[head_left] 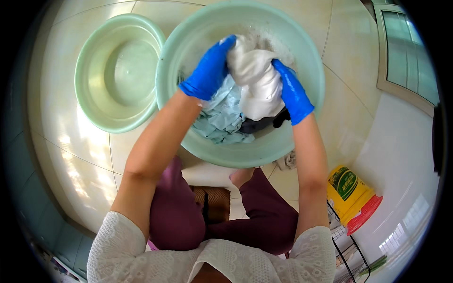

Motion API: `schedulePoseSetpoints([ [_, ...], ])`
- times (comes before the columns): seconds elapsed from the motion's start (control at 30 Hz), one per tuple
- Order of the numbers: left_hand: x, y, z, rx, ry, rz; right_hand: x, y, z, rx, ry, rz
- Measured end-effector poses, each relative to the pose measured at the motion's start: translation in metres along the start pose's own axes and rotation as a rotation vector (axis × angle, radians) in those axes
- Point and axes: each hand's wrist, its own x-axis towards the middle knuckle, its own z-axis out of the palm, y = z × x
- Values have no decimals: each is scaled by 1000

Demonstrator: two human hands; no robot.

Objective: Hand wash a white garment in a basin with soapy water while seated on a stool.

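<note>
Both my hands wear blue rubber gloves and hold a wet white cloth [260,81] over a large pale green plastic basin [240,157]. My left hand [212,67] grips its upper left end. On the opposite side, my right hand [292,90] has its fingers on the bunched fabric. Beneath the cloth, a crumpled light blue garment [226,123] lies in the basin. Beside it is a dark grey and black piece of fabric [262,123], partly covered by the white cloth. Foamy water [262,37] shows at the basin's far side.
A smaller green basin [131,78] stands at the left, touching or nearly touching the large one. At right are a yellow container [348,191], a red plastic basket [366,215] and a black wire rack [348,254]. A greyish cloth [286,161] lies on the tiled floor [348,95].
</note>
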Motion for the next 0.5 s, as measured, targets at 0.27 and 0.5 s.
schedulePoseSetpoints([
  [0.27,-18,-17,-13,146,-36,-346,-64,-44,5,-1058,-8,-410],
  [0.5,-14,-35,-35,-443,-916,-265,-70,-20,-19,393,307,-127],
])
